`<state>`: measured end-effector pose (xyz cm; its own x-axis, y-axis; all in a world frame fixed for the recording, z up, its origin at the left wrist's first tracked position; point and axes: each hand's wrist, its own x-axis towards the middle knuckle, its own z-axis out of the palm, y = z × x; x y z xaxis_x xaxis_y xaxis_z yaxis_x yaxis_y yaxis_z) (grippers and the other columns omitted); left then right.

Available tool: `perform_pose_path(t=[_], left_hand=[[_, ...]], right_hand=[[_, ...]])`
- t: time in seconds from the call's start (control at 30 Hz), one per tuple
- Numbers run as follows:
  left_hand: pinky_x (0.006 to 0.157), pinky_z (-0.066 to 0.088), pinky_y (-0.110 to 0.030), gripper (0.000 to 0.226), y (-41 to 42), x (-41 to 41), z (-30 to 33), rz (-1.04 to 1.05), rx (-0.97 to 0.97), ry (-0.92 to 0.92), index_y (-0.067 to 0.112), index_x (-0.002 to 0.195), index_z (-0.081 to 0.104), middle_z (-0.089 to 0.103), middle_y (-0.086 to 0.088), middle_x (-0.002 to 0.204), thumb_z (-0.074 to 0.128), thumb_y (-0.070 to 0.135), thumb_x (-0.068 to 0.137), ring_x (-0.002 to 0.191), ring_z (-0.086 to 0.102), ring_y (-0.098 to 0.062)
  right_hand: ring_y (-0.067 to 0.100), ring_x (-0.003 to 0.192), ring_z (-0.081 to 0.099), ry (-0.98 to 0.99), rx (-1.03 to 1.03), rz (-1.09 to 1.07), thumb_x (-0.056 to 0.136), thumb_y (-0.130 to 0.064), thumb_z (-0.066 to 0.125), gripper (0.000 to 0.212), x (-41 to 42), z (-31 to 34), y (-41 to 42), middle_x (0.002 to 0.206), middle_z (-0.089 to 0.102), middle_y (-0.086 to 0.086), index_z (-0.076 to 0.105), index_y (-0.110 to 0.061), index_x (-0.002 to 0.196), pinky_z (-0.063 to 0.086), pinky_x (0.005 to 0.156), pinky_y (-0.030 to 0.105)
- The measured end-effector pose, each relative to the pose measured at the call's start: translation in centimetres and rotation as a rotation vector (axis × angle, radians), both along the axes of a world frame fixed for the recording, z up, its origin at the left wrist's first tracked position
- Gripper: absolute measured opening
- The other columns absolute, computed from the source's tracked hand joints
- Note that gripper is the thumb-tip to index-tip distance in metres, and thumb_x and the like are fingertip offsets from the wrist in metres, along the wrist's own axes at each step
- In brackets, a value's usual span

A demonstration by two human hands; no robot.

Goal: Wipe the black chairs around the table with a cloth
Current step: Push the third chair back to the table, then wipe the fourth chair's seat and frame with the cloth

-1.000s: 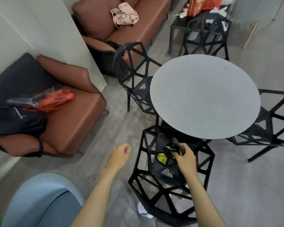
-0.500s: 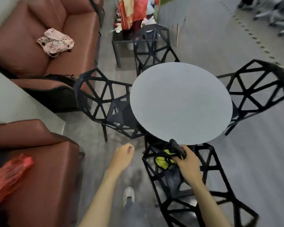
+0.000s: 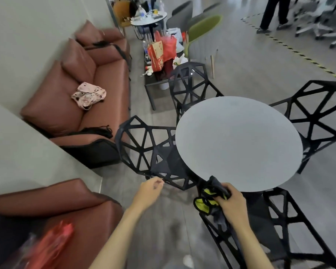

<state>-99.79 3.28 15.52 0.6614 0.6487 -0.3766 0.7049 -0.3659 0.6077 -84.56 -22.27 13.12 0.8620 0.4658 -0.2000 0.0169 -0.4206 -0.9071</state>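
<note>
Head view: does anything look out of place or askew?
A crumpled pink patterned cloth lies loose on the brown sofa seat. The black chairs and round table look orderly; nothing spilled or damaged.

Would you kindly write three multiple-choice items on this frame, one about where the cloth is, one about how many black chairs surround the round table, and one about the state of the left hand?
1. Where is the cloth?
A. on the table top
B. gripped in the right hand
C. on the sofa

2. How many black chairs stand around the round table?
A. two
B. three
C. four

3. What is the left hand doing?
A. holding nothing
B. gripping a chair back
C. holding the cloth

Key: 1 B, the right hand grips the cloth at the edge of the table. 2 C, four black chairs ring it. 3 A, the left hand hangs free, its fingers loosely curled.
</note>
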Motion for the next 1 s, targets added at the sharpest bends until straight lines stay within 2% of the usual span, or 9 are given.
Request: perform_pose_path(t=[0.13, 0.27, 0.33, 0.47, 0.6, 0.7, 0.87, 0.93, 1.0], left_hand=[[0.081, 0.042, -0.029, 0.015, 5.5, -2.8, 0.9, 0.065, 0.107, 0.013, 0.032, 0.102, 0.071, 0.073, 0.009, 0.104, 0.056, 0.031, 0.102, 0.101, 0.063, -0.014], [0.091, 0.046, -0.033, 0.017, 11.5, -3.4, -0.2, 0.111, 0.158, 0.000, 0.030, 0.106, 0.072, 0.072, 0.010, 0.107, 0.055, 0.027, 0.103, 0.104, 0.062, -0.017], [0.084, 0.044, -0.031, 0.018, 15.4, -3.4, -1.1, 0.135, 0.161, -0.018, 0.026, 0.110, 0.071, 0.071, 0.005, 0.109, 0.055, 0.024, 0.104, 0.103, 0.062, -0.019], [0.083, 0.052, -0.038, 0.018, 24.3, -1.5, -5.1, 0.138, 0.250, 0.002, 0.027, 0.110, 0.067, 0.069, 0.005, 0.106, 0.050, 0.029, 0.105, 0.101, 0.064, -0.023], [0.085, 0.056, -0.042, 0.017, 32.2, 0.8, -9.9, 0.084, 0.298, 0.039, 0.029, 0.110, 0.063, 0.068, 0.005, 0.103, 0.047, 0.031, 0.106, 0.098, 0.066, -0.024], [0.091, 0.055, -0.047, 0.028, 36.4, 1.3, -12.2, 0.092, 0.276, -0.038, 0.025, 0.132, 0.058, 0.068, 0.001, 0.121, 0.051, 0.024, 0.105, 0.112, 0.064, -0.026], [0.112, 0.039, -0.059, 0.061, 40.8, 1.6, -16.0, 0.091, 0.506, -0.083, 0.013, 0.156, 0.036, 0.048, -0.015, 0.152, 0.060, 0.021, 0.100, 0.140, 0.046, -0.035], [0.119, 0.030, -0.058, 0.068, 41.4, 3.3, -17.7, 0.171, 0.395, -0.096, 0.013, 0.163, 0.021, 0.038, -0.015, 0.161, 0.053, 0.027, 0.104, 0.147, 0.038, -0.035], [0.119, 0.033, -0.058, 0.068, 41.5, 4.6, -19.8, 0.237, 0.297, -0.159, 0.017, 0.166, 0.010, 0.036, -0.012, 0.164, 0.042, 0.032, 0.108, 0.146, 0.041, -0.035]], right_hand=[[0.002, 0.087, 0.068, 0.036, 0.009, 0.033, 0.079, -0.010, 0.076, 0.035, -1.6, -0.7, 4.8, 0.091, 0.073, -0.018, 0.068, -0.038, 0.098, 0.059, 0.083, 0.039], [-0.003, 0.088, 0.067, 0.039, -0.022, 0.073, 0.080, -0.004, 0.076, 0.040, -2.6, -1.7, 9.0, 0.090, 0.073, -0.021, 0.068, -0.039, 0.097, 0.057, 0.083, 0.034], [-0.006, 0.088, 0.065, 0.015, -0.074, 0.059, 0.081, -0.005, 0.076, 0.039, -3.5, -2.8, 11.4, 0.089, 0.072, -0.023, 0.069, -0.039, 0.098, 0.055, 0.081, 0.030], [-0.002, 0.083, 0.066, 0.044, -0.113, -0.073, 0.081, -0.011, 0.078, 0.029, -4.2, -6.0, 18.1, 0.084, 0.072, -0.019, 0.067, -0.036, 0.093, 0.048, 0.070, 0.024], [0.009, 0.087, 0.068, 0.114, -0.161, -0.219, 0.084, -0.011, 0.078, 0.024, -5.9, -11.2, 25.6, 0.086, 0.073, -0.014, 0.068, -0.031, 0.094, 0.049, 0.071, 0.029], [0.011, 0.090, 0.068, 0.119, -0.190, -0.251, 0.086, -0.009, 0.075, 0.023, -5.9, -14.1, 29.4, 0.091, 0.073, -0.013, 0.070, -0.026, 0.100, 0.049, 0.072, 0.028], [0.014, 0.089, 0.062, 0.150, -0.344, -0.161, 0.090, -0.007, 0.070, 0.019, -5.0, -18.8, 33.8, 0.097, 0.070, -0.004, 0.069, -0.018, 0.105, 0.043, 0.070, 0.021], [0.022, 0.095, 0.063, 0.124, -0.413, -0.136, 0.089, -0.005, 0.066, 0.018, -3.9, -21.9, 35.1, 0.100, 0.069, 0.001, 0.066, -0.014, 0.104, 0.046, 0.076, 0.033], [0.027, 0.101, 0.060, 0.093, -0.510, -0.128, 0.089, -0.006, 0.064, 0.019, -2.9, -25.2, 35.8, 0.105, 0.063, 0.003, 0.060, -0.016, 0.105, 0.049, 0.080, 0.043]])
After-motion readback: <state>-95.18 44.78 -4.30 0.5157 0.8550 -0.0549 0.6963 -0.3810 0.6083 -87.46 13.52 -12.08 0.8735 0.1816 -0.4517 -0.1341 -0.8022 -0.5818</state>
